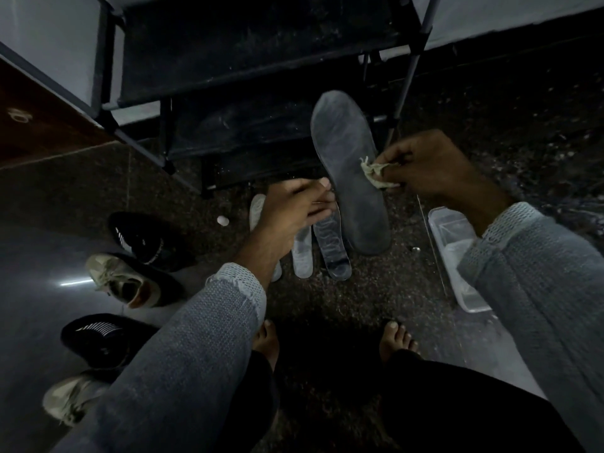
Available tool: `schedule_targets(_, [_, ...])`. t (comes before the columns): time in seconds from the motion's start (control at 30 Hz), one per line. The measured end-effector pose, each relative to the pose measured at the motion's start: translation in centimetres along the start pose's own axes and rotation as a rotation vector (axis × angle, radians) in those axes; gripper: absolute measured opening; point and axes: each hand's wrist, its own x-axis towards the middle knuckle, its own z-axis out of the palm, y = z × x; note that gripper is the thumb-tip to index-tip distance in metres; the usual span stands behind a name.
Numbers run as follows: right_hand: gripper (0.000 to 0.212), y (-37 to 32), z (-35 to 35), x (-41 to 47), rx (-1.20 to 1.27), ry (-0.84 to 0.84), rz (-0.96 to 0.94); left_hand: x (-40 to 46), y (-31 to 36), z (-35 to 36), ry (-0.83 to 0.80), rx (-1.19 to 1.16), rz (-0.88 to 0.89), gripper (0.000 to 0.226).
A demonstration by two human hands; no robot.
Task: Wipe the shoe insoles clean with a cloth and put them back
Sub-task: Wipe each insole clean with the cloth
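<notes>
The big insole (351,178) is looking dark grey. The small cloth (374,173) is showing pale green. 3 insoles on the floor (335,248) are looking pale, almost see-through. 2 shoes (143,238) are showing black with white stripes, and 2 more (125,281) are looking tan. The sleeves (196,335) are showing grey with a knit pattern. The floor (340,299) is looking dark and speckled.

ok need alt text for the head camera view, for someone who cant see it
Seen from above, a person's left hand holds a dark grey insole while the right hand presses a small crumpled cloth against it. Three pale insoles lie on the speckled floor below, with shoes to the left and a clear plastic tub to the right.
</notes>
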Motion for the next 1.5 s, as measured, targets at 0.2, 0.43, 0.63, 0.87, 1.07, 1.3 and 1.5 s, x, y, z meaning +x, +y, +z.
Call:
schedule_targets(0.2, [0.01, 2.8, -0.2, 0.3, -0.015, -0.035, 0.063, 1.9, -2.0, 1.6, -0.015, 0.029, -0.039, 0.018])
schedule_targets(0.43, [0.004, 5.3, -0.2, 1.9, 0.002, -0.067, 0.114, 5.0, -5.5, 2.7, 0.019, 0.027, -0.082, 0.022])
schedule_targets(0.63, [0.012, 7.6, 1.1, 4.5, -0.019, -0.058, 0.091, 8.1, -7.2, 3.1, 0.044, 0.032, -0.066, 0.018])
schedule_targets(0.87, [0.006, 12.6, 2.6, 6.2, -0.014, -0.006, 0.106, 11.8, -9.7, 3.3, 0.024, 0.098, -0.053, 0.011])
schedule_targets(1.07, [0.007, 18.0, 3.8, 5.9, -0.055, 0.042, 0.166, 14.6, -14.1, 5.3, 0.021, 0.172, -0.126, 0.011])
schedule_targets(1.3, [0.008, 23.1, 5.4, 5.8, -0.192, 0.102, 0.223, 17.3, -18.3, 6.4, 0.002, 0.252, -0.158, 0.008])
schedule_targets(1.5, [0.01, 25.4, 7.5, 6.3, -0.166, 0.135, 0.265, 19.6, -20.6, 6.0, -0.03, 0.406, -0.188, 0.025])
